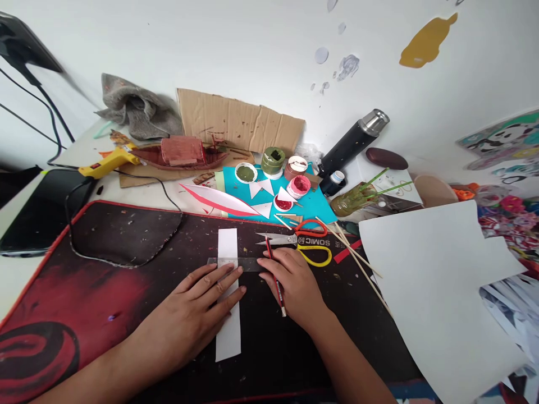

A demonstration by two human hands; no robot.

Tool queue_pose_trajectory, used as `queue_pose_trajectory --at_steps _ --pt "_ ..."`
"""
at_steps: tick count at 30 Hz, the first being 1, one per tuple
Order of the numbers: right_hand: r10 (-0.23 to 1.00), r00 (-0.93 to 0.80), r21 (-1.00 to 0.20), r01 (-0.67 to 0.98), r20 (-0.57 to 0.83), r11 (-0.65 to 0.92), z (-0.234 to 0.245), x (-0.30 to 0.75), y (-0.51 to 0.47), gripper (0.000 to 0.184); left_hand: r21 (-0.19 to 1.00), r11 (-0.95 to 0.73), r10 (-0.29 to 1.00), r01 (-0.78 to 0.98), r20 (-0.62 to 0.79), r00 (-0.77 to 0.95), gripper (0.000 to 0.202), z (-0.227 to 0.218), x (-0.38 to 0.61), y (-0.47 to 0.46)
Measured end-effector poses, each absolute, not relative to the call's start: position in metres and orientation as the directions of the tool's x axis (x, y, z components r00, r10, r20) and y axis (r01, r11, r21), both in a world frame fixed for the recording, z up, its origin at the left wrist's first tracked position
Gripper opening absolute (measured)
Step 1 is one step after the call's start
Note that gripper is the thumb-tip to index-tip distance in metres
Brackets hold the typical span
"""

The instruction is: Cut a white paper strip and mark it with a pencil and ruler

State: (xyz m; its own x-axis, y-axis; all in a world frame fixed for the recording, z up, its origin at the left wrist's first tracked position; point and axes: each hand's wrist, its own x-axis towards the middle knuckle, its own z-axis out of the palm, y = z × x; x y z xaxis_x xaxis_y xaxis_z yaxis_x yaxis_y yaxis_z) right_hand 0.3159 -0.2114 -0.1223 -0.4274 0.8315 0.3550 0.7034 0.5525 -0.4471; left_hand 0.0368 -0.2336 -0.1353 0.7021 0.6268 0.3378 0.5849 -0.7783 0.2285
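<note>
A narrow strip of white paper (pixel 228 336) lies lengthwise on the dark mat, with a clear ruler (pixel 249 265) across its upper part. My left hand (pixel 196 308) rests flat over the strip, fingers stretched, fingertips at the ruler's lower edge. Between the fingers of my right hand (pixel 295 283) is a red and black pencil (pixel 275 275), its eraser end toward me. The right fingertips also touch the ruler's right end. Just beyond that hand lie scissors (pixel 295 238) with one orange and one yellow handle, blades apart and pointing left.
Behind the mat (pixel 126 336) stand paint jars (pixel 273 161) on a blue sheet (pixel 231 179), beside a brown model boat (pixel 181 154). A yellow glue gun (pixel 109 161) sits left, its cord looping onto the mat. Thin sticks (pixel 357 255) and large white paper (pixel 425 280) lie right.
</note>
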Motion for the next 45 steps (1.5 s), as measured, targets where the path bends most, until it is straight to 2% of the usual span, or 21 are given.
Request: queue_pose_trajectory --at_steps 8,12,16,19,28,45 --pt "0.838 -0.425 -0.47 0.695 0.344 0.545 -0.124 0.3128 -0.2113 0.021 0.295 -0.789 0.614 0.539 0.417 0.67 0.026 -0.1304 0.035 -0.2342" --pt "0.839 -0.417 -0.487 0.684 0.35 0.544 -0.1237 0.3137 -0.2106 0.024 0.242 -0.76 0.641 0.603 0.43 0.636 0.034 -0.1322 0.0335 -0.2357" --pt "0.845 -0.408 -0.503 0.68 0.345 0.533 -0.1225 0.3135 -0.2104 0.024 0.14 -0.772 0.616 0.621 0.408 0.674 0.041 -0.1353 0.0292 -0.236" --pt "0.847 -0.406 -0.504 0.681 0.345 0.531 -0.1217 0.3139 -0.211 0.022 0.112 -0.778 0.607 0.618 0.388 0.693 0.042 -0.1358 0.0278 -0.2351" --pt "0.851 -0.388 -0.527 0.669 0.354 0.524 -0.1215 0.3167 -0.2121 0.019 0.208 -0.744 0.657 0.635 0.395 0.642 0.042 -0.1381 0.0361 -0.2382" --pt "0.877 -0.362 -0.597 0.643 0.316 0.481 -0.1211 0.3193 -0.2132 0.018 0.124 -0.79 0.604 0.6 0.327 0.727 0.05 -0.1358 0.0269 -0.2359"
